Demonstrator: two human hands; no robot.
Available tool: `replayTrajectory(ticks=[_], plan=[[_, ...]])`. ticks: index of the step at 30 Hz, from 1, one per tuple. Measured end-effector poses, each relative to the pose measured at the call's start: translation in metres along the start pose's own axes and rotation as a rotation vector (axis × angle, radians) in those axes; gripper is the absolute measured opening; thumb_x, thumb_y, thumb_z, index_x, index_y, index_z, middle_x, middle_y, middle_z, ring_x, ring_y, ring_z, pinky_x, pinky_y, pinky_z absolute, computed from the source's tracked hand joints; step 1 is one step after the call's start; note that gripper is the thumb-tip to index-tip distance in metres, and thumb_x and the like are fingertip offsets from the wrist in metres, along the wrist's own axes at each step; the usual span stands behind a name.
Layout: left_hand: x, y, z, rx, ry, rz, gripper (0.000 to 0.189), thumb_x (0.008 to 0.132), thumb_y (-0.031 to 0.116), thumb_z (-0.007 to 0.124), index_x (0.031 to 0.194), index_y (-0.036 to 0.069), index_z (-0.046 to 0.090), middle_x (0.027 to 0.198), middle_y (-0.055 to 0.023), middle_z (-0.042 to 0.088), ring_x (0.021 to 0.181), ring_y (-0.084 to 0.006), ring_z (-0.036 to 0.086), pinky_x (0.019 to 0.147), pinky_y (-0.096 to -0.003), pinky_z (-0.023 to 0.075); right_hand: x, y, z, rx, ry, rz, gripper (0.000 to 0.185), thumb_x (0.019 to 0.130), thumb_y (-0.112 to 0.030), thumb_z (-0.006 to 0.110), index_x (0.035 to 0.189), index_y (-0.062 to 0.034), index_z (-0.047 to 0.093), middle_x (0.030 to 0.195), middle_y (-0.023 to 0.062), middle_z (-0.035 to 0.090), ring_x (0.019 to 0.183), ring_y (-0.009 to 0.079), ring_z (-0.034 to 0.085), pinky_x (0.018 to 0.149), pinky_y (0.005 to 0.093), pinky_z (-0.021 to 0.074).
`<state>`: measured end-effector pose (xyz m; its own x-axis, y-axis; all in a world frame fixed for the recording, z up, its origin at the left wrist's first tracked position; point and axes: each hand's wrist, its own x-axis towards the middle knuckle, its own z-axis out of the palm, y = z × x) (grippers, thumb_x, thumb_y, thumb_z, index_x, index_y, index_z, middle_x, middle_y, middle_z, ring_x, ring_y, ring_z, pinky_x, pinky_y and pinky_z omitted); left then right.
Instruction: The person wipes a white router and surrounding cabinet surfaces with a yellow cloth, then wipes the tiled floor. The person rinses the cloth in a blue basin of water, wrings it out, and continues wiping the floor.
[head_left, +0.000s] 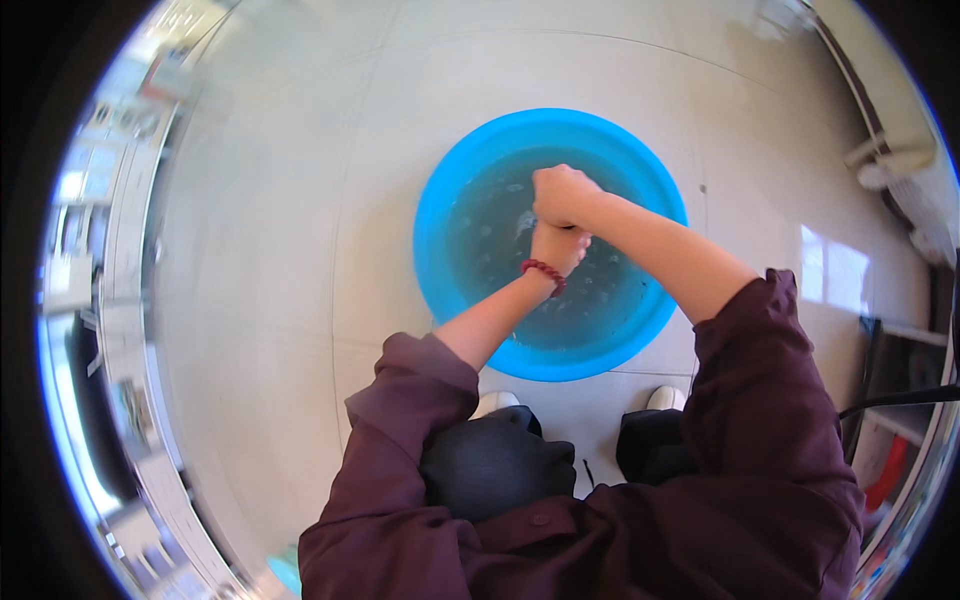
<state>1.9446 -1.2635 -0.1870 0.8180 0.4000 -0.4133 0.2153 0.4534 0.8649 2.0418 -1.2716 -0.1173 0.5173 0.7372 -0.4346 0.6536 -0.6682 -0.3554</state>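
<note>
A round blue plastic basin (448, 300) stands on the floor before me, holding murky greyish water (487, 247) with bubbles on its surface. Over the water, my left hand (556, 246) and my right hand (564, 196) are pressed together. My right hand is curled, just beyond my left and partly over it. Whether anything is between them is hidden. A dark red beaded bracelet (544, 274) circles my left wrist. Both maroon sleeves (750, 360) are rolled up to about the elbows.
Pale floor tiles (262, 247) surround the basin. My light shoes (666, 397) are close to its near rim. Along the left run light-coloured cabinets (124, 225). A shelf unit (900, 390) with a red item stands at the right.
</note>
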Motion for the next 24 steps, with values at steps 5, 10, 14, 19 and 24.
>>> replayTrajectory(ticks=[5, 10, 14, 19, 24], plan=[[0.001, 0.001, -0.003, 0.716, 0.372, 0.368, 0.027, 0.081, 0.029, 0.07, 0.099, 0.008, 0.068, 0.089, -0.0143, 0.071, 0.082, -0.0324, 0.068, 0.071, -0.0425, 0.0533, 0.02, -0.002, 0.004, -0.092, 0.06, -0.263, 0.026, 0.079, -0.017, 0.061, 0.099, -0.0023, 0.069, 0.1, 0.0238, 0.067, 0.097, 0.0405, 0.065, 0.083, 0.0461, 0.053], [-0.017, 0.047, 0.003, 0.548, 0.416, 0.145, 0.078, 0.072, 0.035, 0.075, 0.125, -0.011, 0.04, 0.102, -0.027, 0.066, 0.098, -0.0389, 0.065, 0.086, -0.0425, 0.0518, 0.031, -0.005, -0.012, 0.08, 0.107, -0.28, 0.021, 0.081, -0.018, 0.061, 0.097, -0.0058, 0.068, 0.097, 0.0222, 0.068, 0.094, 0.0396, 0.064, 0.082, 0.045, 0.051], [-0.029, 0.085, 0.014, 0.566, 0.523, 0.146, 0.079, 0.074, 0.036, 0.074, 0.124, -0.012, 0.038, 0.1, -0.0271, 0.067, 0.096, -0.0393, 0.066, 0.085, -0.0416, 0.0526, 0.046, -0.013, -0.035, 0.092, 0.031, -0.377, 0.021, 0.084, -0.014, 0.053, 0.093, -0.0052, 0.07, 0.096, 0.0229, 0.068, 0.093, 0.0387, 0.064, 0.08, 0.0454, 0.0513], [-0.046, 0.107, 0.028, 0.508, 0.58, 0.089, 0.075, 0.076, 0.045, 0.076, 0.117, -0.008, 0.041, 0.091, -0.02, 0.067, 0.064, -0.0251, 0.068, 0.059, -0.0338, 0.0564, 0.053, -0.024, -0.062, -0.067, -0.086, -0.471, 0.023, 0.085, -0.017, 0.054, 0.096, -0.0028, 0.067, 0.095, 0.0174, 0.069, 0.086, 0.0278, 0.064, 0.076, 0.0399, 0.0496], [-0.051, 0.125, 0.038, 0.154, 0.699, 0.089, 0.076, 0.073, 0.039, 0.083, 0.117, -0.003, 0.037, 0.09, -0.0151, 0.062, 0.062, -0.0187, 0.064, 0.05, -0.0291, 0.0526, 0.036, -0.032, -0.101, 0.242, -0.16, -0.6, 0.052, 0.09, -0.049, 0.054, 0.099, 0.0007, 0.064, 0.091, 0.0117, 0.066, 0.082, 0.0213, 0.062, 0.075, 0.0335, 0.0495]])
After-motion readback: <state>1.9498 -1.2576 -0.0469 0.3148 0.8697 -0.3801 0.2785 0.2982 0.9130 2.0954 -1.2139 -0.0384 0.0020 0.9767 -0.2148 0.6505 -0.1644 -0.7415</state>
